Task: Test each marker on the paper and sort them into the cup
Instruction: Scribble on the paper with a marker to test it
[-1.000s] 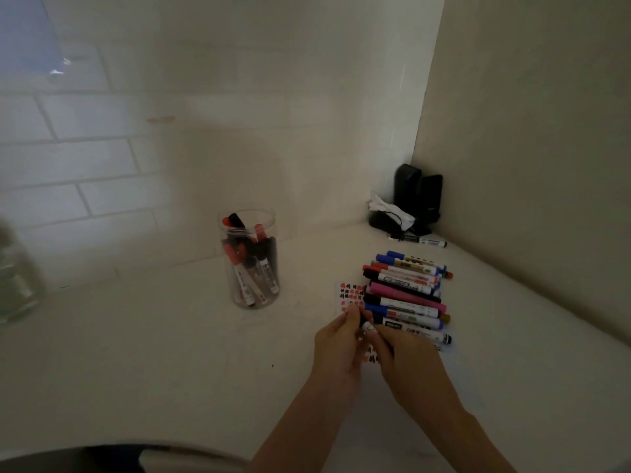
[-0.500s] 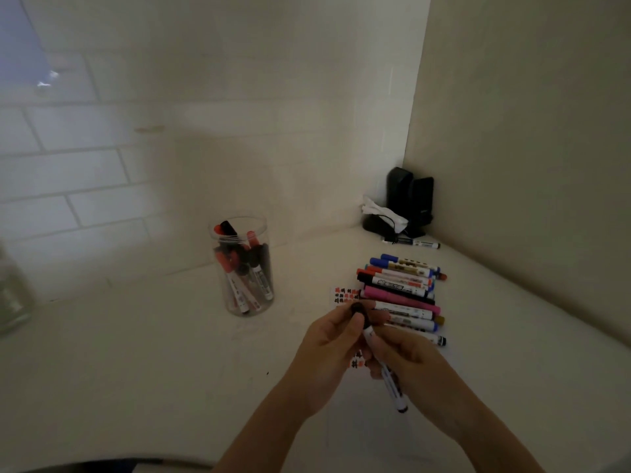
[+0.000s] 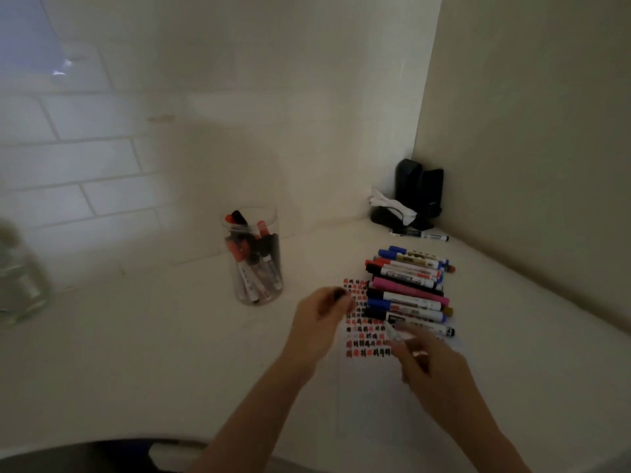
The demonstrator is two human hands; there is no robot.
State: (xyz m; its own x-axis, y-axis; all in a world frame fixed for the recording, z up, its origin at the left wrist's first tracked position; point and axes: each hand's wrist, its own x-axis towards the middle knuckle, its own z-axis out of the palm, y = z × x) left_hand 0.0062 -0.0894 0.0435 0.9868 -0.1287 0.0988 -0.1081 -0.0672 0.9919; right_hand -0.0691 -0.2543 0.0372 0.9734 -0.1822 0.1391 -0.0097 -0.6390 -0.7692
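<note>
Head view: dim corner of a pale counter with tiled wall behind and a plain wall on the right.
Left hand: fingers curled, its grip pinching a small dark cap at the left edge of the paper.
Right hand: blurred; its grip is closed round a marker whose white barrel points up and left over the paper's scribbles. Whether the tip touches the sheet I cannot tell.
Paper: lies flat on the counter, covered in rows of red and black test marks; its right part is hidden under the markers and the right hand.
Marker pile: a row of capped markers lying side by side on the paper's far right part, with blue, black, red and pink among them, just beyond the right hand.
Cup: clear, upright, left of the paper and well apart from it, holding several red and black markers standing on end.
Corner clutter: two black boxy objects stand in the corner with a white crumpled thing beside them; a lone marker lies in front.
Far left: a clear glass vessel, blurred, at the frame edge.
Bottom edge: a dark rounded shape below the counter's rim, unclear what.
</note>
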